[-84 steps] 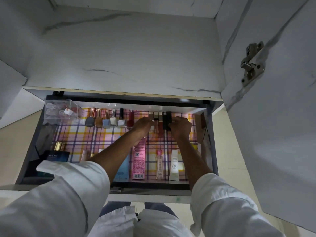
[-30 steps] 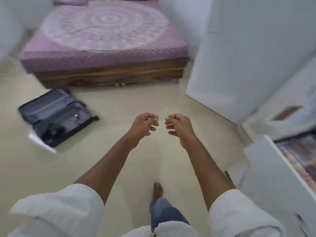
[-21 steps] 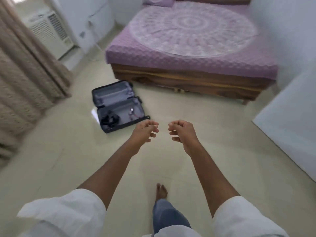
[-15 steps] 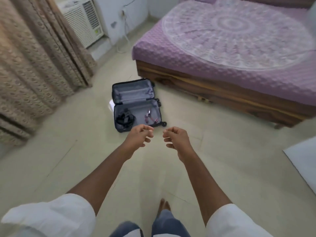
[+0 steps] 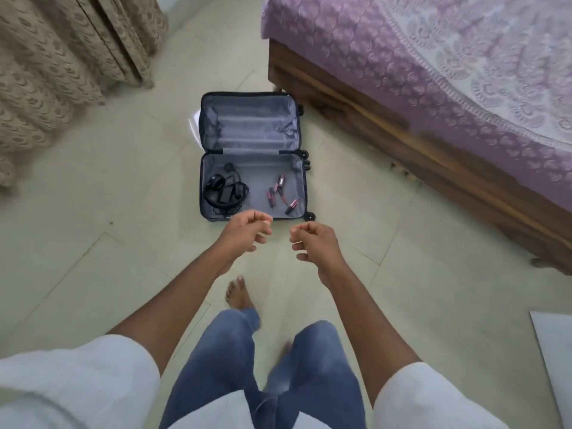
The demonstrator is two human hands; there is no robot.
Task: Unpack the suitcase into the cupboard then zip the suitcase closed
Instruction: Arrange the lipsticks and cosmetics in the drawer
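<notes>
— Any label or writing you can make out from where you stand?

— None that I can read. On the left there is a patterned curtain [image 5: 62, 57], then the suitcase [image 5: 252, 153] lying open flat on the tiled floor [image 5: 93, 212], beside the wooden bed [image 5: 433, 134] with its purple cover.

— What is in the case?

— In the near half, a black tangle of cables [image 5: 224, 191] on the left and a few small pink tubes [image 5: 280, 195] on the right. The far half shows only grey lining.

— And the hands?

— Both are held out in front, above the floor just short of the case. The left hand [image 5: 244, 232] has its fingers loosely curled and holds nothing. The right hand [image 5: 315, 243] is the same, loosely curled, nothing in it. A bare foot [image 5: 236, 292] is below them.
</notes>
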